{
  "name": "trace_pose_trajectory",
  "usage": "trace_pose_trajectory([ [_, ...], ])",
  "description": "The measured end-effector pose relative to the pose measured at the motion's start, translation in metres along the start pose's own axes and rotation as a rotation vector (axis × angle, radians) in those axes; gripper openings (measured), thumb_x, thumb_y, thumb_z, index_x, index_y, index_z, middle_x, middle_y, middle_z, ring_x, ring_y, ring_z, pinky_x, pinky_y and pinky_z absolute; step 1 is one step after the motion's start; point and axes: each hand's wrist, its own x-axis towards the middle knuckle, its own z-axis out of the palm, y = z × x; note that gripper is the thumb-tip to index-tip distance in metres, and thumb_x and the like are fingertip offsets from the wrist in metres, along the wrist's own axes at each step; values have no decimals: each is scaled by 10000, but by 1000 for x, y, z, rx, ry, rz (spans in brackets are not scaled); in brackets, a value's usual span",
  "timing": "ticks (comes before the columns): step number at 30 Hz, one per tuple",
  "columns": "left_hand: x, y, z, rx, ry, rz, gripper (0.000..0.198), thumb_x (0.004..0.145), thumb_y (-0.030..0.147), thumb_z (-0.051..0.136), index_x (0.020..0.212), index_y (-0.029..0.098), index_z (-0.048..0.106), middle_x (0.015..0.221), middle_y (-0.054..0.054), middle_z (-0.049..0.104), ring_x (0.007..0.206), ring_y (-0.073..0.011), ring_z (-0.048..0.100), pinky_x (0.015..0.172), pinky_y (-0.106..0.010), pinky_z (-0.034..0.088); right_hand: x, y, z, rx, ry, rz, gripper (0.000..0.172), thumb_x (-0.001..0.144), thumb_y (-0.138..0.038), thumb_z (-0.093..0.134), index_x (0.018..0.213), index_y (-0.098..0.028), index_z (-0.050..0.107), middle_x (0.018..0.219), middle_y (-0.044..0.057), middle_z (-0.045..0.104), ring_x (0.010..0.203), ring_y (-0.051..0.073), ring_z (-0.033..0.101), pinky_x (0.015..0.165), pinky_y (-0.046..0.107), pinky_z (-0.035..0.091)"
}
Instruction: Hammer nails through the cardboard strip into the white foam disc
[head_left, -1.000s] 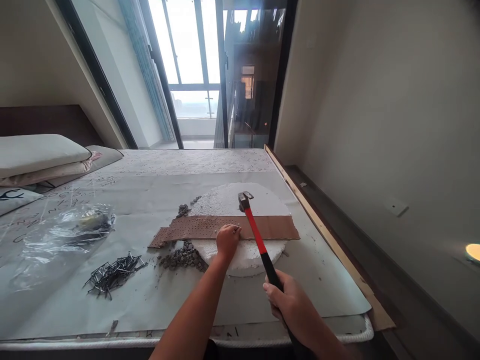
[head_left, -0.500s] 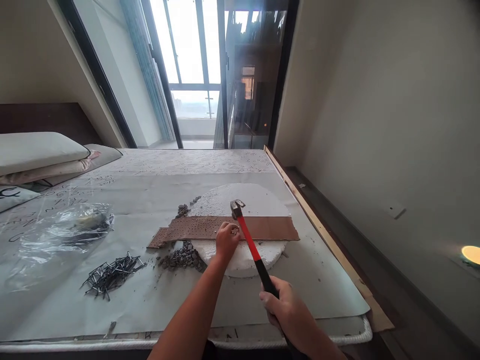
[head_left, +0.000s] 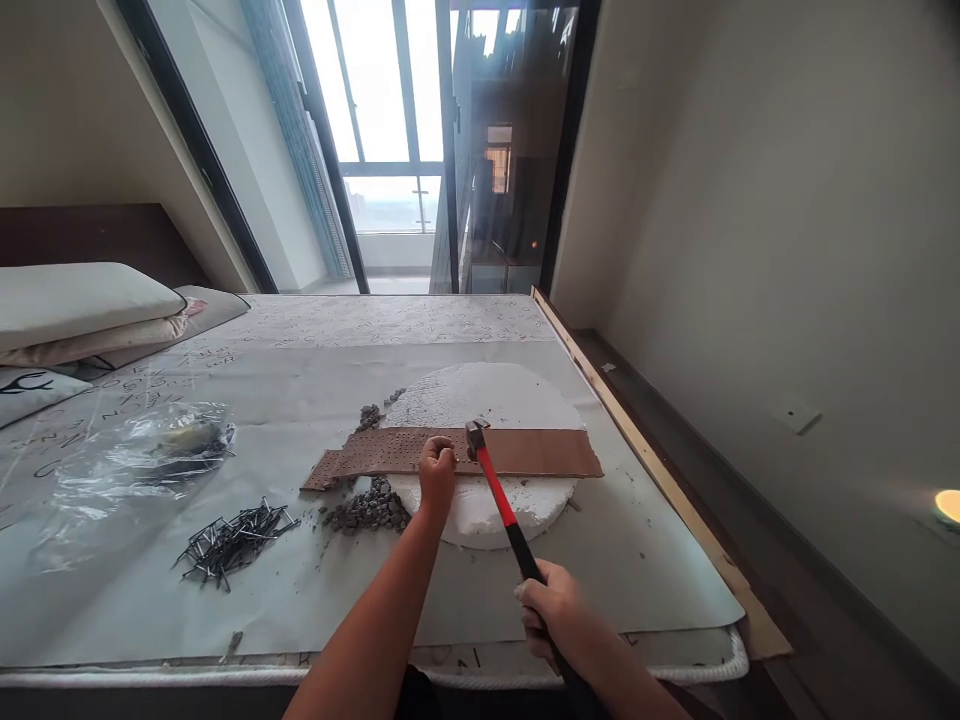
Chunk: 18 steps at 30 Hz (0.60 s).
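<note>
In my right hand [head_left: 551, 608] is a claw hammer [head_left: 497, 492] with a red and black handle, gripped near its lower end. Its head is over a long brown strip [head_left: 544, 452], close to or touching the surface. My left hand [head_left: 437, 465] rests on the strip just left of the hammer head, fingers curled closed; what they hold, if anything, I cannot make out. Many small dark dots, holes or nail heads, cover the strip's left part. Beneath it lies a round white foam slab [head_left: 487, 395].
Grey gravel [head_left: 371, 507] lies beside the slab. To the left are a pile of loose nails [head_left: 236, 540] and a clear plastic bag [head_left: 142, 455]. A grey sheet [head_left: 360, 600] covers the mattress. Pillows [head_left: 90, 300] sit far left; a wooden rail [head_left: 645, 440] runs along the right edge.
The hammer head has come down onto or close to the strip. My left hand has shifted slightly left, away from the hammer head, and the camera view has moved a little.
</note>
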Motion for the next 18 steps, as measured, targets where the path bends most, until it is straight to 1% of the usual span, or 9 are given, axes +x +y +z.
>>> trace_pose_trajectory([
  [3, -3, 10, -8, -138, -13, -37, 95, 649, 187, 395, 716, 188, 461, 579, 39, 429, 492, -82, 425, 475, -199, 367, -6, 2, -1, -79, -25, -30, 135, 629, -307, 421, 668, -235, 314, 442, -117, 264, 331, 52, 211, 330, 202, 197],
  [5, -6, 23, -19, -177, 5, -17, 76, 656, 193, 402, 700, 192, 464, 601, 26, 440, 512, -87, 435, 495, -208, 385, -13, -1, -2, -174, -26, -72, 111, 648, -288, 415, 663, -231, 321, 469, -106, 263, 360, 58, 229, 353, 209, 211],
  [6, -7, 31, -26, -182, 19, -1, 70, 664, 201, 406, 697, 193, 467, 609, 21, 444, 518, -90, 436, 501, -212, 391, -16, -3, -2, -249, -20, -122, 101, 655, -267, 417, 655, -227, 324, 488, -96, 267, 385, 62, 239, 372, 213, 216],
  [8, -9, 47, -44, -183, 61, 30, 71, 678, 216, 412, 699, 193, 475, 622, 13, 449, 529, -93, 440, 511, -215, 400, -21, -8, -4, -436, -17, -263, 89, 661, -210, 424, 638, -214, 339, 533, -74, 292, 456, 73, 267, 427, 221, 230],
  [10, -10, 62, -67, -203, 146, 60, 78, 674, 221, 416, 703, 189, 481, 632, 13, 456, 542, -91, 449, 521, -209, 405, -25, -10, -6, -646, -13, -395, 96, 656, -155, 426, 627, -205, 348, 567, -55, 330, 520, 87, 299, 482, 228, 238],
  [11, -11, 68, -80, -220, 201, 73, 82, 666, 221, 417, 703, 187, 482, 631, 16, 458, 544, -88, 450, 523, -204, 403, -26, -9, -6, -752, -4, -431, 100, 649, -139, 428, 626, -202, 354, 578, -46, 358, 543, 95, 322, 502, 231, 242],
  [14, -18, 80, -117, -236, 330, 120, 92, 650, 216, 425, 698, 180, 495, 614, 25, 463, 543, -85, 446, 518, -193, 389, -26, 1, -4, -1085, 32, -436, 65, 636, -145, 470, 674, -187, 439, 653, 5, 509, 617, 137, 448, 551, 244, 278],
  [16, -31, 83, -135, -197, 361, 154, 94, 651, 211, 432, 696, 180, 508, 601, 30, 459, 537, -87, 434, 509, -193, 375, -22, 11, 1, -1310, 26, -436, 122, 642, -182, 506, 761, -167, 528, 771, 80, 615, 704, 201, 544, 590, 268, 323],
  [18, -50, 82, -146, -130, 356, 164, 92, 654, 209, 441, 694, 184, 520, 602, 30, 461, 530, -92, 424, 499, -198, 365, -16, 22, 8, -1488, -18, -460, 206, 653, -214, 527, 839, -146, 585, 860, 139, 663, 770, 263, 602, 627, 302, 365],
])
